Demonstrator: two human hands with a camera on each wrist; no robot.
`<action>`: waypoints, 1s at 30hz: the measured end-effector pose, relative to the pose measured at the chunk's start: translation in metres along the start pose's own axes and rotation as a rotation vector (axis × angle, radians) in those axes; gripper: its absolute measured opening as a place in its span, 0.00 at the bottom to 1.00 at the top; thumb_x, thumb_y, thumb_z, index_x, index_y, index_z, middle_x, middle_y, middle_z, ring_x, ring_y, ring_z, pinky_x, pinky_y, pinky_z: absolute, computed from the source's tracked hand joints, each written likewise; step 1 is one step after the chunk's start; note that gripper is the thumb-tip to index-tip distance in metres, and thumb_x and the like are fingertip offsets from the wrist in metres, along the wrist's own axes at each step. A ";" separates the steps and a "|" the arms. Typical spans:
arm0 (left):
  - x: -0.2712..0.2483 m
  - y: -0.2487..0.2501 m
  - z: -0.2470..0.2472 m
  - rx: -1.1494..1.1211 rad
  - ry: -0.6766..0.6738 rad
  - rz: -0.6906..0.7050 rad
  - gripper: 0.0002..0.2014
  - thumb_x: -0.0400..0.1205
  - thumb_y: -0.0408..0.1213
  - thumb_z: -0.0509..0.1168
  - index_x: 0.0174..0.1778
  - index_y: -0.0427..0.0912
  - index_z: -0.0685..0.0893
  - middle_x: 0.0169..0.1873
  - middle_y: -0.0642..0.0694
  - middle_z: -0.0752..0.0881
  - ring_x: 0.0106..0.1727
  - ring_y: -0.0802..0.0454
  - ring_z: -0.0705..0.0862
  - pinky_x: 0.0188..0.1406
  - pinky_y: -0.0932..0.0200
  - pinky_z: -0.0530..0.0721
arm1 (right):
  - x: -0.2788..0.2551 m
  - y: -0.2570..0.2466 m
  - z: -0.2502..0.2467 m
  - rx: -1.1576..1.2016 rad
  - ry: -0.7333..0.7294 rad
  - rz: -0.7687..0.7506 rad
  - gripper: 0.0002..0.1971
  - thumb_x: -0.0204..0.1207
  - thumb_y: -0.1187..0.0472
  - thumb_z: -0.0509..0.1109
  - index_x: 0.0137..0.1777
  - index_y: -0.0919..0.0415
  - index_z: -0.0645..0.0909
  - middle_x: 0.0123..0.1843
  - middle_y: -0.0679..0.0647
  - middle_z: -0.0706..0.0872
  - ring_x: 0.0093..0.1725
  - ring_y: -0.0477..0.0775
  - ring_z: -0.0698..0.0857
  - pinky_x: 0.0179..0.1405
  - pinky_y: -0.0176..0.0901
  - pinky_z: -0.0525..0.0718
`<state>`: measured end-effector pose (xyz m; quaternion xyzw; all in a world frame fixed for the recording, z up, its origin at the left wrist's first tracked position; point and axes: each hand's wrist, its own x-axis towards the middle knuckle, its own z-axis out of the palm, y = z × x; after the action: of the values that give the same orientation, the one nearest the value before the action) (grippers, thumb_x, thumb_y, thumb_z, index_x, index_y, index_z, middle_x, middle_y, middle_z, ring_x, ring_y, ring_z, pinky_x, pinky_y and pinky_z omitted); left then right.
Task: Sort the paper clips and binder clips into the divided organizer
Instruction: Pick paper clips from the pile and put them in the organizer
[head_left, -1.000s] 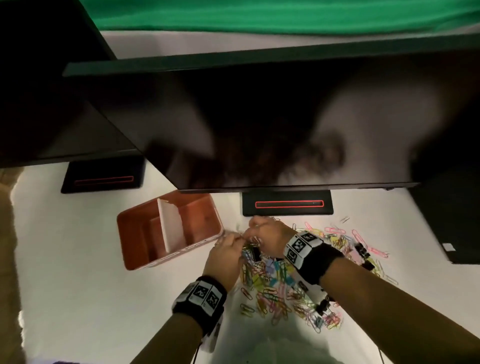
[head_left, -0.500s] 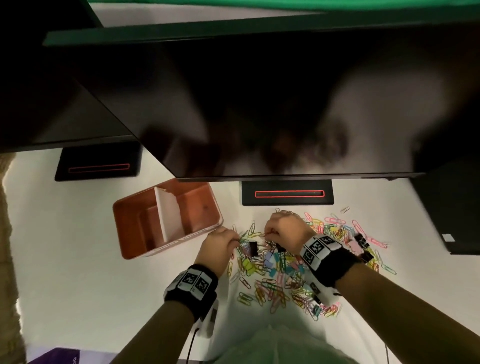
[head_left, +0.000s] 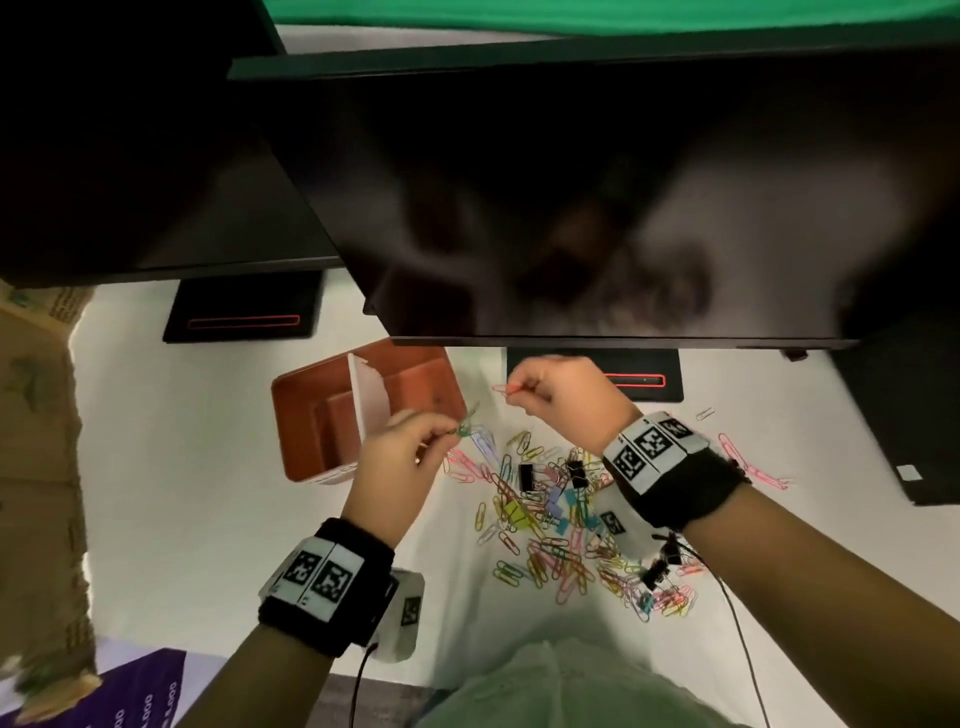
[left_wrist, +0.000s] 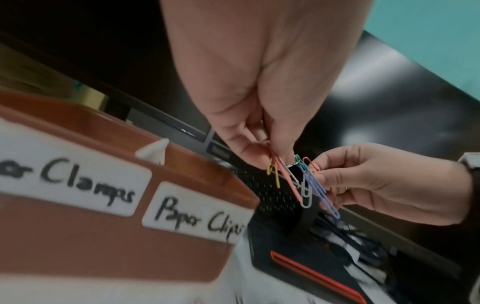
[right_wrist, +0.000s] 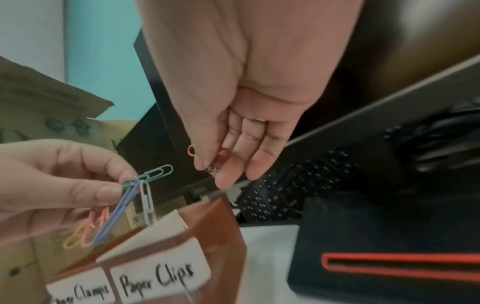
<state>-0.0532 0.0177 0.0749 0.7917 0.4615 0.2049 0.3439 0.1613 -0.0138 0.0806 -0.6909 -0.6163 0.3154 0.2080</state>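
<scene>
The orange-brown organizer (head_left: 311, 431) has a white divider (head_left: 370, 400); its front labels read "Clamps" (left_wrist: 78, 181) and "Paper Clips" (right_wrist: 158, 277). A pile of coloured paper clips (head_left: 561, 540) with black binder clips (head_left: 525, 475) lies on the white table. My left hand (head_left: 441, 441) is raised beside the organizer's right wall and pinches a bunch of several paper clips (left_wrist: 298, 185) that dangle down. My right hand (head_left: 524, 389) is raised to its right and pinches a red paper clip (head_left: 503, 388), which also shows in the right wrist view (right_wrist: 191, 151).
Two dark monitors (head_left: 623, 208) overhang the table; their black stands with red stripes (head_left: 644, 382) sit behind the organizer and the pile. A cardboard box (head_left: 36, 441) stands at the left edge. Stray clips (head_left: 737, 457) lie right of the pile.
Both hands have risen off the pile, each with clips pinched. The left hand has moved toward the organizer's right side and the right hand has lifted up and back.
</scene>
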 end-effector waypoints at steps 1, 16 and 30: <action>0.002 0.000 -0.009 -0.017 0.040 -0.015 0.04 0.75 0.32 0.71 0.43 0.45 0.88 0.38 0.53 0.85 0.39 0.62 0.83 0.41 0.75 0.78 | 0.008 -0.010 0.000 0.027 0.019 -0.015 0.05 0.77 0.58 0.70 0.50 0.56 0.85 0.42 0.48 0.85 0.39 0.48 0.84 0.48 0.42 0.83; -0.001 -0.018 -0.031 0.035 -0.016 -0.014 0.15 0.77 0.36 0.70 0.60 0.47 0.83 0.50 0.57 0.80 0.45 0.65 0.80 0.50 0.68 0.80 | 0.022 -0.011 0.029 0.014 0.033 0.084 0.11 0.79 0.60 0.64 0.60 0.51 0.81 0.53 0.46 0.86 0.42 0.42 0.81 0.51 0.42 0.83; -0.016 -0.050 0.067 0.381 -0.532 -0.049 0.45 0.68 0.61 0.70 0.77 0.53 0.56 0.79 0.51 0.59 0.77 0.48 0.60 0.75 0.46 0.64 | 0.008 0.020 0.068 -0.281 -0.416 0.151 0.36 0.69 0.47 0.75 0.76 0.45 0.65 0.82 0.54 0.51 0.77 0.62 0.67 0.75 0.54 0.71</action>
<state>-0.0479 -0.0029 -0.0075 0.8562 0.4045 -0.1074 0.3031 0.1288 -0.0158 0.0170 -0.6772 -0.6304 0.3768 -0.0452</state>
